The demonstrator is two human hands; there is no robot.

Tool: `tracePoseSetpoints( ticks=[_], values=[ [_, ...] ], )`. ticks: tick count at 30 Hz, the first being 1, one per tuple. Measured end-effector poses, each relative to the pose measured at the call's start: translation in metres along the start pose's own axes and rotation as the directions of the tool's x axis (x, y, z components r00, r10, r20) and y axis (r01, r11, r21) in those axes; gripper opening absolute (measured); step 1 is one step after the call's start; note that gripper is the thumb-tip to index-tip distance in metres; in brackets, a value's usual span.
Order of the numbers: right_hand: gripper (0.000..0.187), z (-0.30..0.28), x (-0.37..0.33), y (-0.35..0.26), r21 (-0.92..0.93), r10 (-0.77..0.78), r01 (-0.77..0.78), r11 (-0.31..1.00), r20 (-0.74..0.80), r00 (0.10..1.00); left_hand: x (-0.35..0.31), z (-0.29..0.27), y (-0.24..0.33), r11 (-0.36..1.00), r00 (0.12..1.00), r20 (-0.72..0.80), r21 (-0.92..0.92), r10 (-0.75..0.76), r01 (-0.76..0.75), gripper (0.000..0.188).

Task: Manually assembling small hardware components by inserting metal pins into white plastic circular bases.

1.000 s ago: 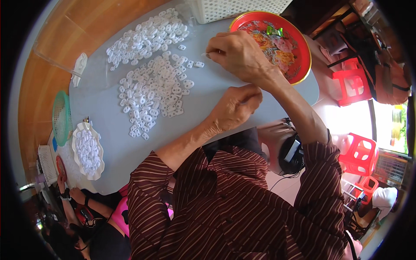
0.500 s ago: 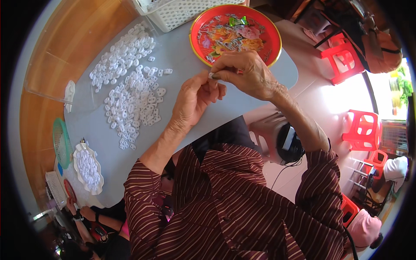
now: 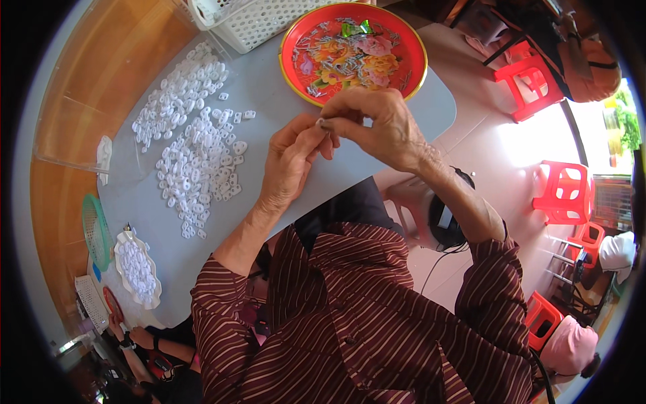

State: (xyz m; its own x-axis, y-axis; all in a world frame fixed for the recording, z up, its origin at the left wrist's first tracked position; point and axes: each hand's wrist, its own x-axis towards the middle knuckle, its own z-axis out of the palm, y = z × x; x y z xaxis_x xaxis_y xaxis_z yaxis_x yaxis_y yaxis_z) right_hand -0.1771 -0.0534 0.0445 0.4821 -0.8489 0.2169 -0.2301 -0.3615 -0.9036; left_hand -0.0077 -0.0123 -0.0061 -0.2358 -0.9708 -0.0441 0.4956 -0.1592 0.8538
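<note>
My left hand (image 3: 288,158) and my right hand (image 3: 383,124) meet in front of the red round tray, fingertips pressed together. Between them shows a bit of a small white plastic piece (image 3: 319,122); most of it is covered by my fingers. The left hand pinches it from below, and the right thumb and forefinger close on it from the other side. Whether a metal pin is also held there I cannot make out. The flower-patterned tray (image 3: 285,66) carries many small metal pins and a green wrapper (image 3: 356,28). Left of my hands lie heaps of white two-holed plastic pieces (image 3: 195,161).
A white perforated basket (image 3: 252,30) stands at the table's (image 3: 249,155) far edge. At left are a green mesh sieve (image 3: 96,232) and a scalloped white dish (image 3: 157,296) of white pieces. Another person's hands (image 3: 138,337) work at the lower left. Red stools (image 3: 565,192) stand at right.
The whole view has shifted slightly, with the tray and heaps appearing further left. My fingers have closed more over the white piece, so less of it shows.
</note>
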Motion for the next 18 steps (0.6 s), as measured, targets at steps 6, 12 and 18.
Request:
tracePoseSetpoints(
  ticks=[6, 12, 18],
  values=[
    [0.010, -0.006, 0.017, 0.014, -0.076, -0.030, 0.026, 0.997, -0.051, 0.998, -0.007, 0.001, -0.002, 0.949, 0.999, 0.011, 0.313, 0.034, -0.035, 0.015],
    [0.013, -0.026, 0.057, 0.043, -0.377, -0.271, 0.268, 0.887, 0.046, 0.961, -0.004, 0.007, -0.001, 0.920, 0.998, 0.051, 0.387, 0.041, -0.058, 0.019],
    [0.012, -0.003, 0.078, 0.047, -0.504, -0.226, 0.309, 0.807, 0.219, 0.949, -0.006, 0.008, 0.002, 0.885, 0.999, 0.043, 0.465, 0.021, -0.039, 0.020]
  ],
)
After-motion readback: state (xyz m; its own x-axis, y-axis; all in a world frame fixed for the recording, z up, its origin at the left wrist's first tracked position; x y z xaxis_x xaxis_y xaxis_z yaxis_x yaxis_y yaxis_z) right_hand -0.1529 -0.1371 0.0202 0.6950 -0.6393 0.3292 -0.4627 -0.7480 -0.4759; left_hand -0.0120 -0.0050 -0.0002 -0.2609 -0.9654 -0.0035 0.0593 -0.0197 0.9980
